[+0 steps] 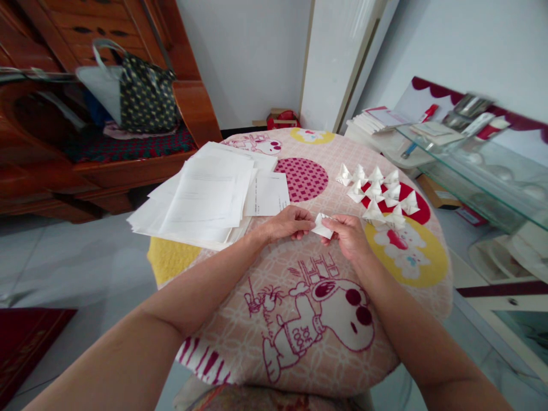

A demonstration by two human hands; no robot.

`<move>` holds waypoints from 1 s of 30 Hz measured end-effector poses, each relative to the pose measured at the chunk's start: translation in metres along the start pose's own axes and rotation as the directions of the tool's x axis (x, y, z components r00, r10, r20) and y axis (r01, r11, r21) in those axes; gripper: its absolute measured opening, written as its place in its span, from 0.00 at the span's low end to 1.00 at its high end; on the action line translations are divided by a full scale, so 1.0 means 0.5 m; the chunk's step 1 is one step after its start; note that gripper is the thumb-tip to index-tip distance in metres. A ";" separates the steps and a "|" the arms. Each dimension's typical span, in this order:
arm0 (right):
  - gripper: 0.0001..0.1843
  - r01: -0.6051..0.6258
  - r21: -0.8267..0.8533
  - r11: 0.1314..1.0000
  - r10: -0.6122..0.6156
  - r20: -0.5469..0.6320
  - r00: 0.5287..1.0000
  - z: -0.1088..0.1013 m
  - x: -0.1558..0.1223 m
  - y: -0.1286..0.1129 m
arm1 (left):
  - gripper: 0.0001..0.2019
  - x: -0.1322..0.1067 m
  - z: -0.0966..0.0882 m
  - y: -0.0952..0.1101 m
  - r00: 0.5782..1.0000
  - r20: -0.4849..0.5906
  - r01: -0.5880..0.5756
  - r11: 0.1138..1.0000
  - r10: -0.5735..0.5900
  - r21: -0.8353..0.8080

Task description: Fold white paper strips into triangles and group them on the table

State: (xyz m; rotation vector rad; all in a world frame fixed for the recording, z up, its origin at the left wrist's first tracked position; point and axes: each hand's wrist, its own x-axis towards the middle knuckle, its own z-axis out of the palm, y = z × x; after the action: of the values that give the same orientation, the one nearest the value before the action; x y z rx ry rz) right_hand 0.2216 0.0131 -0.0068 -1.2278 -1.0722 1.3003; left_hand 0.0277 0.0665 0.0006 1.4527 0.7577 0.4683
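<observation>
Between my two hands is a small folded piece of white paper (323,226), held a little above the table. My left hand (291,222) pinches its left corner with the fingertips. On the other side, my right hand (349,234) grips the right edge, thumb on top. Several folded white paper shapes with pointed tips (374,191) stand in rows on the table, beyond my right hand. To the left lies a loose stack of white paper sheets (209,191), some with faint print, with a smaller printed sheet (269,194) at its right side.
A patterned cloth (240,348) with cartoon figures covers the round table. On the right is a glass shelf (483,165) holding cups and papers. A wooden bench (141,165) with a dotted bag (148,94) stands at the left. A red item (282,119) sits by the wall.
</observation>
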 end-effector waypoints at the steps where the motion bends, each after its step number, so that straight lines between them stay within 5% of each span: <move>1: 0.17 0.003 0.002 1.000 -0.003 -0.008 1.000 0.000 0.000 0.001 | 0.08 0.000 0.000 0.001 1.000 0.010 -0.004 1.000 0.004 0.005; 15: 0.19 -0.053 0.083 0.995 0.059 -0.069 0.996 0.005 0.003 -0.001 | 0.12 0.008 0.010 -0.011 0.989 -0.013 -0.145 0.982 0.147 0.123; 24: 0.18 -0.024 0.027 0.999 0.025 -0.029 0.999 0.013 0.000 0.003 | 0.18 0.006 0.009 -0.013 0.994 0.051 -0.092 0.996 0.093 -0.015; 30: 0.20 -0.034 0.001 0.999 0.034 -0.018 0.999 0.020 -0.003 0.000 | 0.16 0.011 0.016 -0.012 0.986 -0.019 -0.165 0.983 0.167 0.080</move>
State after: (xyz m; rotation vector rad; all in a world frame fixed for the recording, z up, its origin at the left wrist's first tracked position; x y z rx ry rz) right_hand 0.2116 0.0120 -0.0060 -1.2603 -1.0419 1.3134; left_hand 0.0364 0.0642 -0.0065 1.5935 0.6838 0.5912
